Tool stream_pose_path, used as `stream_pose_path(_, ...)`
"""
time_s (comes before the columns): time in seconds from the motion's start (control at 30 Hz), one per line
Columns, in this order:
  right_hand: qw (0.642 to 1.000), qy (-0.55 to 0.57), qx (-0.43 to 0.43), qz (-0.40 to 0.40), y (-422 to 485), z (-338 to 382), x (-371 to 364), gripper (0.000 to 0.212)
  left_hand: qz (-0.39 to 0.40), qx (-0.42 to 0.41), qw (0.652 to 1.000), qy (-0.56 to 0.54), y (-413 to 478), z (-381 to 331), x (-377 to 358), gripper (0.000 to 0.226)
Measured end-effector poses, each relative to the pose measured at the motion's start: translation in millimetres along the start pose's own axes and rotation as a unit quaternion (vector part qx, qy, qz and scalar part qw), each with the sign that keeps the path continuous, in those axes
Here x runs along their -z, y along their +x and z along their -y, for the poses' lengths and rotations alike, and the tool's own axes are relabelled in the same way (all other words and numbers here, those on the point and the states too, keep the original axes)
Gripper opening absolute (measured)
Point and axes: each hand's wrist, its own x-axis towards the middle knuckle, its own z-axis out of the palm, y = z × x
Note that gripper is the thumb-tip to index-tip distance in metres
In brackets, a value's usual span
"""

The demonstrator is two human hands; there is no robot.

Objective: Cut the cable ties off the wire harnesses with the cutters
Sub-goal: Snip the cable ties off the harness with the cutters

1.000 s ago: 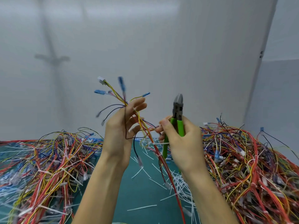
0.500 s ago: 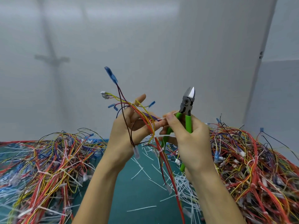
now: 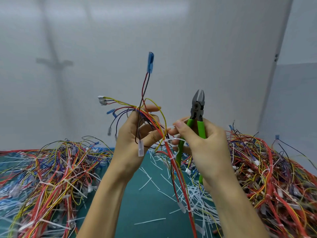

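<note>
My left hand grips a wire harness of red, yellow, black and purple wires, held up above the table. Its blue connector points upward and a white plug sticks out to the left. My right hand holds the green-handled cutters, jaws up and slightly parted. Its thumb and forefinger also pinch a white cable tie at the harness. Another tie wraps the bundle just below.
Tangled harness piles lie on the green mat: one at the left, a larger one at the right. Several cut white ties are scattered between them. A white wall stands behind.
The harness turned so its blue connector rose high. My right hand closed in on my left and took a white tie between thumb and forefinger; the cutters now stand more upright.
</note>
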Motion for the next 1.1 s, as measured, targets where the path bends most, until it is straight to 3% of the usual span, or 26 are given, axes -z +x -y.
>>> stream_pose_path(0.3, 0.995, -0.089, 0.049, -0.014, -1.3, 0.8, 1.0, 0.011, -0.006, -0.001, 0.999, 0.042, 2.6, -3.0, -1.4, 0.037)
stream_pose_path(0.43, 0.992, -0.105, 0.065, -0.03, -3.0, 0.1, -0.3, 0.012, -0.014, -0.01, 0.995, 0.094, 2.8, -4.0, -1.0, 0.016)
stream_pose_path(0.57, 0.993, -0.099, 0.06, -0.035, -2.5, 0.8, 0.7, 0.012, -0.019, -0.011, 0.996, 0.086, 2.2, -5.8, -3.3, 0.013)
stream_pose_path(0.87, 0.993, -0.105, 0.048, -0.039, -2.6, 1.6, 2.9, 0.01, -0.031, 0.004, 0.996, 0.083, -0.5, -8.1, -7.0, 0.022)
stream_pose_path(1.1, 0.998, -0.055, -0.01, -0.029, -0.8, 3.8, 5.3, 0.011, -0.022, 0.021, 0.999, -0.01, -1.1, -1.4, -4.0, 0.026)
